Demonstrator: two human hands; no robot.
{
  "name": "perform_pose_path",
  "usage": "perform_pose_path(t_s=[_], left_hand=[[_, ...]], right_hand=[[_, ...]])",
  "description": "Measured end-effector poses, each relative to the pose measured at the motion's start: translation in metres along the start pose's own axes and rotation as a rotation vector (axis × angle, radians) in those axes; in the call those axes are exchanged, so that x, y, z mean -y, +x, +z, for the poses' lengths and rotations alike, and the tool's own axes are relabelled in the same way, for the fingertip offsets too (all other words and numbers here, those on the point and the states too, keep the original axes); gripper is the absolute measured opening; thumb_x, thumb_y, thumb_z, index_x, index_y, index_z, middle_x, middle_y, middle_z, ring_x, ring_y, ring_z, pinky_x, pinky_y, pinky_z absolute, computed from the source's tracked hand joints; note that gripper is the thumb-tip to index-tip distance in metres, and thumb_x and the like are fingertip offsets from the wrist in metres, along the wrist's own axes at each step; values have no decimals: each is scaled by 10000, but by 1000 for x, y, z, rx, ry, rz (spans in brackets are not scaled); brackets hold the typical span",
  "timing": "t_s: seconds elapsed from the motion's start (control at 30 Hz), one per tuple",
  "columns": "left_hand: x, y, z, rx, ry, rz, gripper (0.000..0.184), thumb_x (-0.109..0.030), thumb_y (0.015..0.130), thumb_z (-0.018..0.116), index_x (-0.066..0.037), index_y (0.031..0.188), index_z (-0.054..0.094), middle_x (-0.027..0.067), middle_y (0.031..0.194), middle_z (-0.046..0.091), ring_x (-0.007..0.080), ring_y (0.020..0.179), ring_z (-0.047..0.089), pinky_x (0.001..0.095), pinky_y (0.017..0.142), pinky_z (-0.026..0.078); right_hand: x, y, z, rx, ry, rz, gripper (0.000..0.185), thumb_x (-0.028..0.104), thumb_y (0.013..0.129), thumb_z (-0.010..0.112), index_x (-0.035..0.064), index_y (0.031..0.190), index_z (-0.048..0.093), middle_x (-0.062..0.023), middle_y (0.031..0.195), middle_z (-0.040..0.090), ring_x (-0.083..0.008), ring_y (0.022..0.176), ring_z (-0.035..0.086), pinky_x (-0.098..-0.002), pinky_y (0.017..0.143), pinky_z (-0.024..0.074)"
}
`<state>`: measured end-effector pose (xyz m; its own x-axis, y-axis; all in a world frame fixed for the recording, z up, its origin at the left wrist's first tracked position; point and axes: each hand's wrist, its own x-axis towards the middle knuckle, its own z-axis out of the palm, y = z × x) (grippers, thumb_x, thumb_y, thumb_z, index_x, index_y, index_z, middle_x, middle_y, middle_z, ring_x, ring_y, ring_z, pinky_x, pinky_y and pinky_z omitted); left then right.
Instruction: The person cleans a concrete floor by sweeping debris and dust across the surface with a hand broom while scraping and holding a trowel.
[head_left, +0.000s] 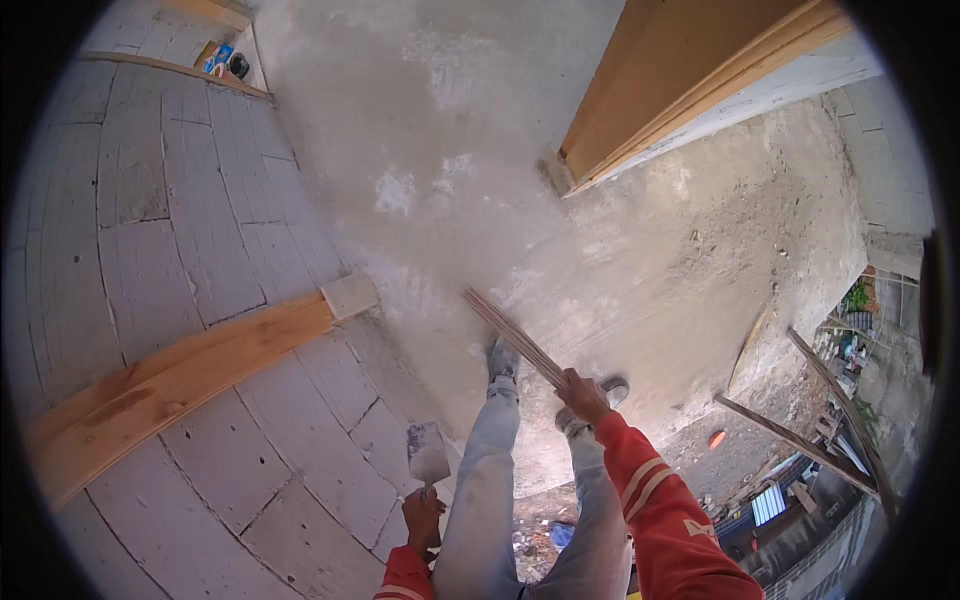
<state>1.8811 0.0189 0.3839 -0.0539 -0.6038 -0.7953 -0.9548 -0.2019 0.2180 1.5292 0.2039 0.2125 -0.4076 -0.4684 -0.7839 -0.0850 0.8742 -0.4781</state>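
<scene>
My left hand (422, 515) is closed around the handle of a trowel (428, 453), low beside my left leg. The trowel's flat blade points up and away from me, with grey smears on it. In front of my legs, my right hand (585, 397) grips the near end of a long, narrow wooden strip (515, 338) with lines along its length. Its far end slants forward and left over the dusty concrete floor (430, 240). Whether the strip touches the floor, I cannot tell.
A pale block wall (180, 210) with a wooden beam (190, 370) stands at left. Ahead to the right is a wooden door frame (680, 90). Beyond the floor's edge at right lie poles (800, 445) and rubble below. Small items (225, 62) sit at upper left.
</scene>
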Motion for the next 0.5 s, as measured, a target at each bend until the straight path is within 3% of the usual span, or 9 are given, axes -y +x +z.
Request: perform_pose_path(t_s=[0.1, 0.17, 0.23, 0.3, 0.33, 0.4, 0.43, 0.5], left_hand=[[-29, 10, -33, 51, 76, 62, 347, -243, 971, 560, 0, 726, 604, 112, 599, 648, 208, 519, 634, 363, 544, 498], [-57, -6, -53, 131, 55, 68, 343, -242, 968, 570, -12, 714, 592, 97, 598, 641, 189, 526, 621, 364, 540, 479], [-83, -36, -73, 228, 117, 84, 334, -240, 963, 580, -16, 715, 586, 107, 610, 641, 207, 543, 625, 379, 548, 472], [-107, -69, -85, 357, 261, 127, 320, -237, 957, 589, -11, 730, 587, 143, 635, 648, 262, 569, 644, 407, 568, 477], [-126, -87, -86, 395, 282, 156, 290, -244, 873, 696, -22, 727, 581, 102, 634, 632, 213, 569, 613, 369, 568, 472], [-160, -120, -78, 463, 332, 207, 403, -259, 704, 909, -43, 719, 569, 19, 630, 599, 115, 568, 549, 293, 567, 461], [-164, -127, -68, 455, 362, 192, 413, -260, 690, 919, -46, 715, 566, 17, 632, 595, 115, 569, 543, 296, 568, 463], [-171, -143, -46, 435, 431, 162, 435, -261, 661, 939, -52, 707, 561, 14, 636, 587, 116, 569, 531, 302, 572, 465]], right_hand=[[-88, 57, -55, -174, -122, 174, 419, 398, 892, 681, 114, 1170, 544, -272, 1012, 688, -510, 964, 632, -609, 814, 493], [-121, 58, -93, -328, -143, 285, 380, 387, 913, 659, 98, 1129, 538, -270, 1002, 691, -507, 943, 646, -609, 809, 494], [-147, 45, -113, -502, -44, 291, 376, 341, 923, 662, 54, 1121, 520, -273, 974, 688, -482, 920, 657, -577, 786, 518], [-154, 19, -124, -507, 133, 349, 364, 312, 930, 659, 31, 1105, 505, -292, 950, 678, -493, 887, 652, -574, 777, 516], [-151, 5, -132, -512, 223, 372, 359, 298, 934, 657, 20, 1097, 498, -301, 938, 673, -498, 871, 650, -573, 772, 516], [-136, -22, -132, -471, 123, 220, 399, 279, 933, 656, 14, 1165, 470, -321, 887, 658, -529, 844, 631, -594, 752, 494], [-133, -28, -128, -473, 13, 92, 434, 288, 931, 657, 9, 1195, 456, -328, 869, 654, -541, 856, 621, -610, 732, 478], [-118, -28, -123, -348, 80, 31, 495, 279, 932, 648, 47, 1309, 427, -306, 926, 664, -525, 907, 627, -607, 779, 485]])
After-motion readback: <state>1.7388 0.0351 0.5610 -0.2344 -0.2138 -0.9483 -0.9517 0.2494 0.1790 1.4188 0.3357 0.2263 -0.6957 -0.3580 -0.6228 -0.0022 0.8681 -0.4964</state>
